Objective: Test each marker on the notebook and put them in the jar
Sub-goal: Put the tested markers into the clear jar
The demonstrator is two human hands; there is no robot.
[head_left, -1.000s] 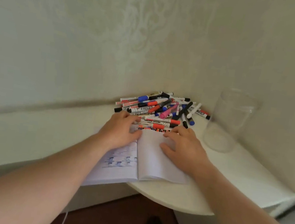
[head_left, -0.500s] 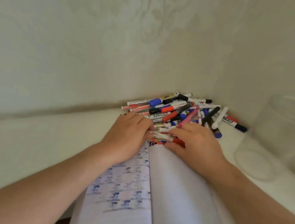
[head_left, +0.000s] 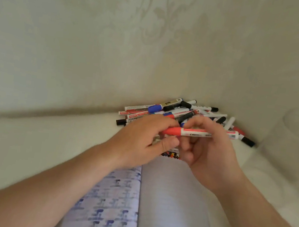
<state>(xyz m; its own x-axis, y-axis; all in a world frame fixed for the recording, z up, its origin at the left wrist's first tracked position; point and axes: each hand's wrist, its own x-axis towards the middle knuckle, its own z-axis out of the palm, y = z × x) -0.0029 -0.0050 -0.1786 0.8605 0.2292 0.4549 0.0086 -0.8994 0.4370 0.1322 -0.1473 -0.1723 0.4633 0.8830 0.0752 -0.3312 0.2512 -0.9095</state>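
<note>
Here both hands meet over the far end of the open notebook (head_left: pixel 174 203), holding one red-capped marker (head_left: pixel 197 133) level between them. The left hand (head_left: pixel 141 141) has its fingers curled round the red cap end, thumb tucked below; the right hand (head_left: pixel 210 152) pinches the white barrel, whose printing is too blurred to read. Whether the cap is seated or already parting from the barrel cannot be told. Behind the hands, the pile of markers (head_left: pixel 183 110) lies in the far corner of the bench (head_left: pixel 25 144), its near part hidden by the fingers. The notebook's left page carries rows of blue marks, smeared by blur, and both pages are cut off by the lower frame edge. The clear jar (head_left: pixel 297 149) stands near the right edge of the bench, faint and cropped at the frame's side.
</note>
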